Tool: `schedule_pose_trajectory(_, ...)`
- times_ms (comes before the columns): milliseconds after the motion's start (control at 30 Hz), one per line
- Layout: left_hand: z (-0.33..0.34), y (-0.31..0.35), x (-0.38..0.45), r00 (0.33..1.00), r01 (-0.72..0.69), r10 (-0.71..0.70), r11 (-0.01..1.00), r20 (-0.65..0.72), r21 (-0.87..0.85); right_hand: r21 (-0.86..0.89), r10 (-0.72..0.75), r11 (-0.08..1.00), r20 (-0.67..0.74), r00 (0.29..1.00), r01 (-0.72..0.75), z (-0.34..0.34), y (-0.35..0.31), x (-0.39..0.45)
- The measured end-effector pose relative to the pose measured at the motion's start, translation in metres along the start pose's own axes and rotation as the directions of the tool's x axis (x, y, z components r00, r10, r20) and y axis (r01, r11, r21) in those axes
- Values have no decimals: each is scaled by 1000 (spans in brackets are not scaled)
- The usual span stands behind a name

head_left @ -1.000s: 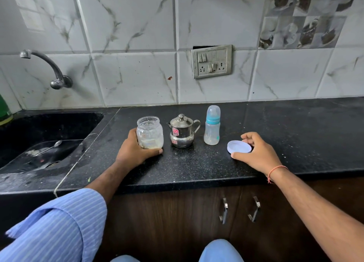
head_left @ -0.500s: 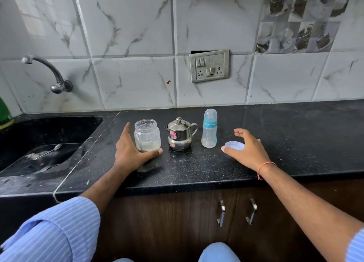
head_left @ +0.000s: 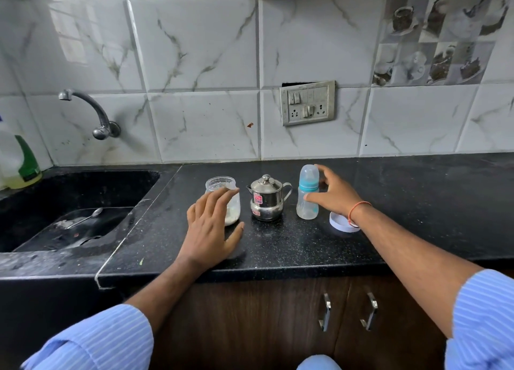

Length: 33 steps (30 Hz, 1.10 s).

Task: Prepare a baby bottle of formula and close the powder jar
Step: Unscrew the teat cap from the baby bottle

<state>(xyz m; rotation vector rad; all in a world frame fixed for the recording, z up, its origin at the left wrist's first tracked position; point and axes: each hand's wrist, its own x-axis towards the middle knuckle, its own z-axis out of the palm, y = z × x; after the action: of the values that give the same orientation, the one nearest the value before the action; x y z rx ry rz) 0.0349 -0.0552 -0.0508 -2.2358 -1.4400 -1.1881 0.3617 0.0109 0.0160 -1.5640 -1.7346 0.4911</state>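
An open glass powder jar [head_left: 222,186] with white powder at its bottom stands on the black counter [head_left: 417,202]. My left hand [head_left: 212,225] hovers in front of it, fingers spread and loose, holding nothing. A steel pot with a lid [head_left: 266,198] sits to the jar's right. The clear baby bottle [head_left: 307,194] with a teal ring and a cap stands upright beside the pot. My right hand [head_left: 333,193] is spread around the bottle's right side, thumb near its body, a fingertip by the cap. The jar's white lid [head_left: 340,222] lies flat under my right wrist.
A black sink [head_left: 69,211] with a spoon [head_left: 86,216] in it lies to the left, under a wall tap [head_left: 94,113]. A green-labelled bottle [head_left: 23,163] stands at the far left. A switch panel [head_left: 307,102] is on the tiled wall. Cabinet handles [head_left: 370,311] are below the counter edge.
My left hand has let go of the jar and opened in front of it. My right hand left the white lid and moved up to the baby bottle. The view has tilted upward.
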Motion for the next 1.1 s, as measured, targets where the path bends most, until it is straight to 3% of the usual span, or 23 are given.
schedule_pose_trajectory(200, -1, 18, 2, 967, -155, 174, 982, 186, -113, 5, -89, 996, 16, 996, 89, 10, -17, -27)
schedule_pose_trajectory(400, 18, 43, 9, 937, 44, 48, 966, 347, -253, -28, -177, 984, 19, 984, 177, 36, -47, -52)
schedule_pose_trajectory(533, 27, 40, 17, 933, 183, -33, 902, 358, -392, -25, -220, 975, 27, 975, 221, 51, -61, -59)
schedule_pose_trajectory(633, 31, 36, 20, 923, 271, -117, 874, 367, -404, -48, -247, 968, 27, 969, 248, 56, -67, -61)
schedule_pose_trajectory(867, 39, 32, 20, 882, 366, -183, 848, 435, -384, -9, -287, 958, -14, 958, 286, 44, -77, -54)
schedule_pose_trajectory(1100, 37, 33, 21, 865, 376, -181, 851, 468, -367, -5, -309, 951, 61, 949, 310, 28, -91, -39)
